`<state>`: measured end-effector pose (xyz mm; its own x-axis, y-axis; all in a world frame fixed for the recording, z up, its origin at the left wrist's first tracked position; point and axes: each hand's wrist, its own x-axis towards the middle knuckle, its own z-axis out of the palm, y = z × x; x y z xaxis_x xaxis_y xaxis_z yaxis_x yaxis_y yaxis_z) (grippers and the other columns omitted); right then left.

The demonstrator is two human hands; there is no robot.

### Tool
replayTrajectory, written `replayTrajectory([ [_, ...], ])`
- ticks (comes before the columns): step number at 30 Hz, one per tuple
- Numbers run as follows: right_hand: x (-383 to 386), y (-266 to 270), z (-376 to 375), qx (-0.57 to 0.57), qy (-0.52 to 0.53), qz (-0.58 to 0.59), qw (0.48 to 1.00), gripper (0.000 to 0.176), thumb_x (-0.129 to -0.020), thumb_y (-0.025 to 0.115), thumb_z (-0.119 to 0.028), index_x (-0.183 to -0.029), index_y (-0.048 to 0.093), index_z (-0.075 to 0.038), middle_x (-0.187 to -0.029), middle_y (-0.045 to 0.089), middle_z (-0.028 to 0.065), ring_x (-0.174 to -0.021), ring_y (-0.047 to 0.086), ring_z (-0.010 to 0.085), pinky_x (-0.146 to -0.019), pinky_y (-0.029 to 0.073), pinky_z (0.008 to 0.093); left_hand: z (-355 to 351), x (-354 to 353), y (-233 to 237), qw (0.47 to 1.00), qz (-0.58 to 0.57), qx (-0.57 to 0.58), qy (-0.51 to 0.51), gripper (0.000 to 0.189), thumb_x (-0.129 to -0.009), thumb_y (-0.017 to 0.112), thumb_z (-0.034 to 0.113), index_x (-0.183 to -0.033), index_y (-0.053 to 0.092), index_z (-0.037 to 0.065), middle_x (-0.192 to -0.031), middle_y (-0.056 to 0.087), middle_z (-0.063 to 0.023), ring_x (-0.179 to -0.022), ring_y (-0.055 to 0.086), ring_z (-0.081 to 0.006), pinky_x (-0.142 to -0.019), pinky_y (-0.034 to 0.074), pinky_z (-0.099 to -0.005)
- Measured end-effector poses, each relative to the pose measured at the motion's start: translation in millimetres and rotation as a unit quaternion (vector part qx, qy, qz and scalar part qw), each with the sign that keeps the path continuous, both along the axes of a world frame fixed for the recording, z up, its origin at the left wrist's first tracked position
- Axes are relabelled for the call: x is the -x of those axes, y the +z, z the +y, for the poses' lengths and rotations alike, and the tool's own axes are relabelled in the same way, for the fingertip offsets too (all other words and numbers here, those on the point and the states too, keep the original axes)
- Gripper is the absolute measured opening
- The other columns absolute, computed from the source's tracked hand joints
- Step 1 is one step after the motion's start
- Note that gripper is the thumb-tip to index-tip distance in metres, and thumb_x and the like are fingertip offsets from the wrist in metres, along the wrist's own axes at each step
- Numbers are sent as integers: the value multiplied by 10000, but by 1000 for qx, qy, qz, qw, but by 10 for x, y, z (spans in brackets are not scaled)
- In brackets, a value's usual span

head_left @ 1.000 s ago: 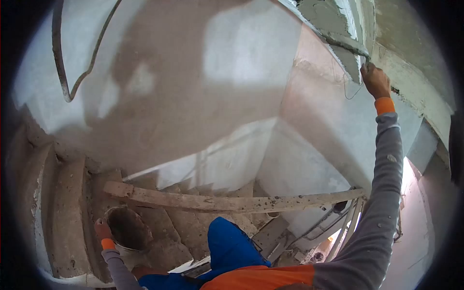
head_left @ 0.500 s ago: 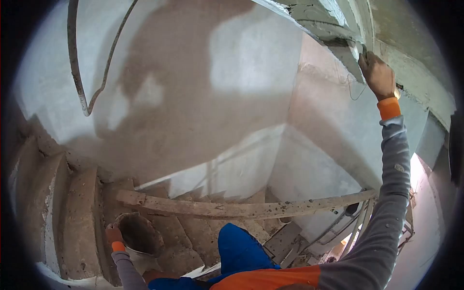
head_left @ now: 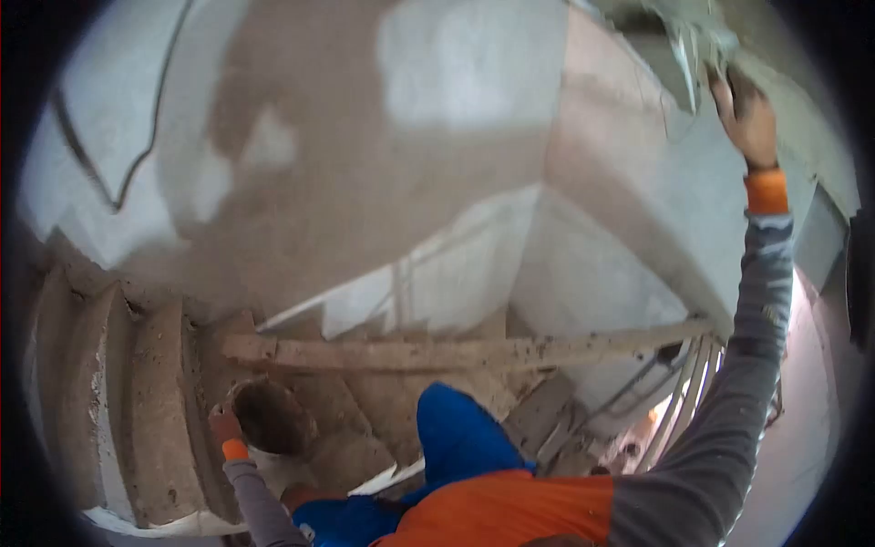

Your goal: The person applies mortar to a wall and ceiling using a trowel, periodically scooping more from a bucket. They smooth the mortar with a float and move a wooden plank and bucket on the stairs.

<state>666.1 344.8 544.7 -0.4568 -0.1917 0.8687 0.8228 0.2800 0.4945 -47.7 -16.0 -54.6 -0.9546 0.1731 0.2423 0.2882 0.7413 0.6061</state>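
Observation:
My left hand [head_left: 225, 425], at the lower left, is closed on the near-left rim of a round, dirty bucket [head_left: 275, 417]. The bucket stands upright on the stairs and its inside is dark. At the upper right my right hand [head_left: 751, 117] is raised to the rough edge of a grey concrete beam [head_left: 791, 114]. Its fingers look bent around something pale beside the beam, but blur hides what it is. Just left of the fingers a grey pointed slab-like piece [head_left: 671, 66] hangs down, with a thin wire loop below it.
A long, stained wooden board [head_left: 410, 354] crosses in front of me like a rail. Concrete steps [head_left: 155, 410] rise at the left. Bent rod or pipe [head_left: 150, 137] lies against the plastered wall [head_left: 365, 201]. Slanted poles [head_left: 679, 406] stand over a lower level at the right.
My right hand has shifted right and slightly upward in view, and its fingers point more upward. The left hand stays on the bucket rim. My view has tilted and shifted a little.

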Motion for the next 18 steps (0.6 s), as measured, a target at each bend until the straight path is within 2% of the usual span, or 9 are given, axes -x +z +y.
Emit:
replayTrajectory([
  [2, 183, 89, 31, 79, -85, -3, 993, 340, -881, 490, -314, -1055, 580, -36, -972, 600, 196, -893, 559, 375, -737, 460, 392, 27, -80, 207, 999, 4, -21, -35, 393, -850, 470, 281, -1042, 574, -46, -1053, 550, -254, -1004, 507, -384, -864, 391, -427],
  [3, 162, 179, 220, 5, -48, -47, 998, 345, -879, 490, -323, -1034, 577, -28, -902, 609, 207, -818, 578, 376, -714, 464, 395, 23, -137, 284, 999, -3, -19, -44, 384, -844, 475, 275, -1009, 579, -56, -1007, 559, -261, -964, 521, -386, -834, 396, -431],
  [4, 391, 171, 38, 72, -114, -14, 991, 332, -835, 563, -247, -1118, 499, -86, -978, 631, 141, -777, 617, 377, -665, 493, 480, 23, -184, 347, 998, -10, -20, -51, 376, -837, 480, 268, -975, 585, -65, -962, 568, -268, -923, 534, -389, -803, 401, -435],
  [5, 291, 277, 436, -103, -57, -21, 993, 464, -772, 566, -473, -617, 604, -38, -602, 610, 154, -495, 578, 346, -463, 455, 474, 44, -212, 366, 998, -15, -25, -58, 370, -830, 486, 262, -942, 590, -75, -916, 577, -275, -883, 548, -392, -773, 407, -440],
  [6, -126, 411, 680, 237, -194, 35, 951, 341, -899, 457, -297, -1047, 557, -7, -955, 608, 174, -838, 582, 303, -747, 457, 367, 36, -187, 320, 997, 22, -43, -56, 356, -823, 491, 254, -905, 590, -77, -868, 576, -274, -838, 551, -395, -742, 406, -441],
  [8, -340, 292, 956, 220, -260, 71, 937, 346, -887, 468, -320, -1002, 567, -9, -913, 608, 177, -797, 582, 310, -703, 457, 372, 34, -172, 233, 990, 95, -85, -52, 334, -808, 501, 239, -832, 590, -82, -773, 575, -271, -748, 556, -400, -681, 404, -445],
  [11, -667, -63, 1304, 195, -283, 88, 935, 360, -868, 486, -353, -935, 581, -12, -850, 606, 181, -736, 582, 320, -637, 458, 379, -21, -278, 410, 994, 1, -87, -66, 327, -804, 507, 241, -781, 585, -75, -747, 575, -262, -687, 549, -390, -633, 398, -444],
  [14, -875, -395, 1460, 177, -270, 102, 941, 383, -849, 503, -387, -867, 594, -16, -787, 605, 185, -674, 582, 330, -571, 459, 387, -36, -359, 444, 989, 83, -104, -67, 326, -810, 512, 244, -750, 583, -68, -674, 559, -228, -609, 512, -336, -601, 389, -423],
  [18, -705, -947, 1314, 144, -200, 97, 964, 423, -824, 526, -431, -777, 613, -20, -703, 604, 191, -593, 583, 344, -483, 459, 397, -69, -352, 385, 990, 92, -107, -12, 332, -819, 522, 256, -747, 582, -62, -668, 558, -213, -593, 494, -315, -592, 383, -418],
])
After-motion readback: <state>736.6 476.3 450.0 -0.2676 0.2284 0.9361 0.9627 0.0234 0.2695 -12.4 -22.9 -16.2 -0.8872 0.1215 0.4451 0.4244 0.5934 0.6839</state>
